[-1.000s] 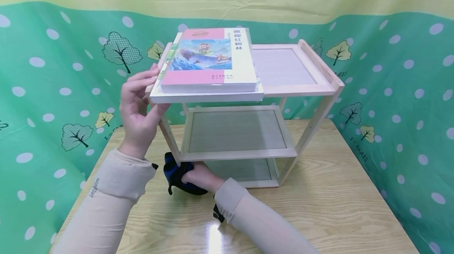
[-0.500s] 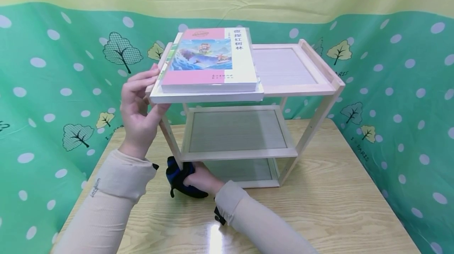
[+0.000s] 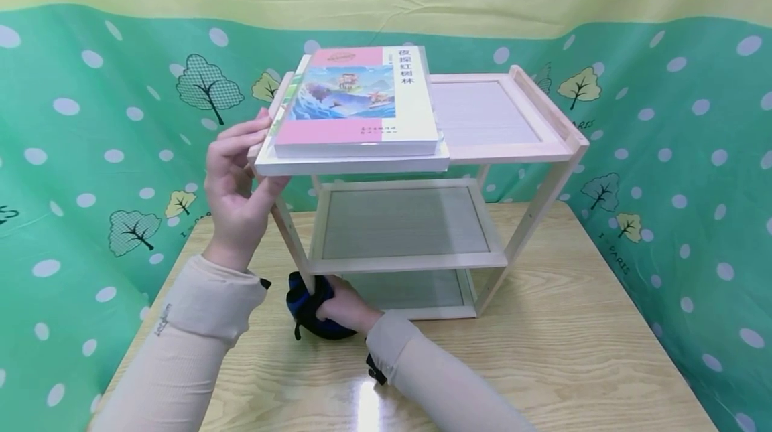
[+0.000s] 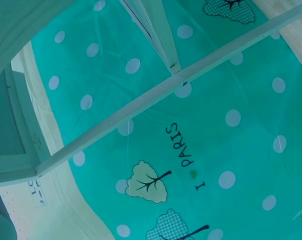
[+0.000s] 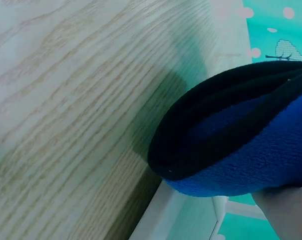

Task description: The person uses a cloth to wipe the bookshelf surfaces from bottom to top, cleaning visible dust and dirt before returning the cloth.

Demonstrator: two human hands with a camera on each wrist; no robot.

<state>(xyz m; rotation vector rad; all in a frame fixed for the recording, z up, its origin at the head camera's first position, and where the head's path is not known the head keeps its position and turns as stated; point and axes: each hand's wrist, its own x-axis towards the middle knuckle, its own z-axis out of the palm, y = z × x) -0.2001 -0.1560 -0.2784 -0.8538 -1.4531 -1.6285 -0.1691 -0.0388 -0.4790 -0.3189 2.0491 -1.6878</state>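
Note:
My left hand (image 3: 238,184) grips the upper left corner of a pale wooden three-tier shelf (image 3: 407,262), fingers along its side and thumb at the front. Beside those fingers, two stacked books (image 3: 356,104) lie on the top tier; the upper one has a pink and cream cover. Low at the shelf's front left leg, my right hand (image 3: 346,305) holds a soft blue fleece piece with black edging (image 3: 313,315). The right wrist view shows the blue fleece piece (image 5: 251,145) folded, with a thick black rim, close over the table; the fingers are mostly hidden there.
The shelf stands on a wood-grain table (image 3: 573,358). Behind and on both sides hangs a green and yellow curtain (image 3: 663,151) with white dots and trees. In the left wrist view a wooden shelf bar (image 4: 125,110) crosses in front of the curtain.
My right hand and the blue fleece piece have shifted slightly to the right and down in the head view. My left hand and the books stay in place.

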